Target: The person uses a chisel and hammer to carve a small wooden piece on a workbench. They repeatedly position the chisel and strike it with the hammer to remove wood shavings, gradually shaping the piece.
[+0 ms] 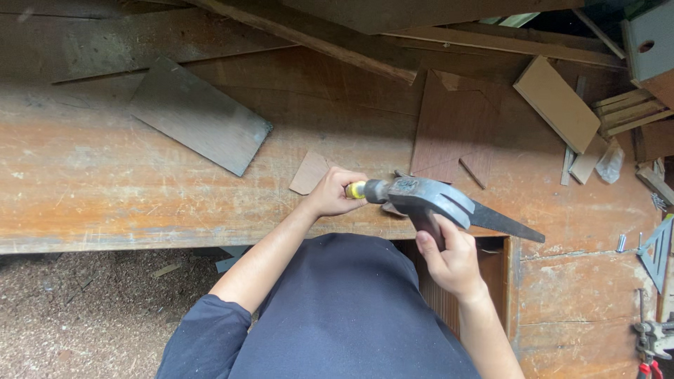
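Note:
My left hand is closed around the yellow-and-black handle of a claw hammer. Its grey head lies level over the front edge of the worn wooden workbench. My right hand grips a dark narrow piece of wood just under the hammer head. The piece tapers to a point toward the right. The claw sits against this piece, and I cannot tell whether a nail is caught in it.
A grey board lies at the back left and a thin brown sheet behind the hammer. A tan board and wooden sticks are at the right. A metal triangle and red-handled pliers are at the right edge.

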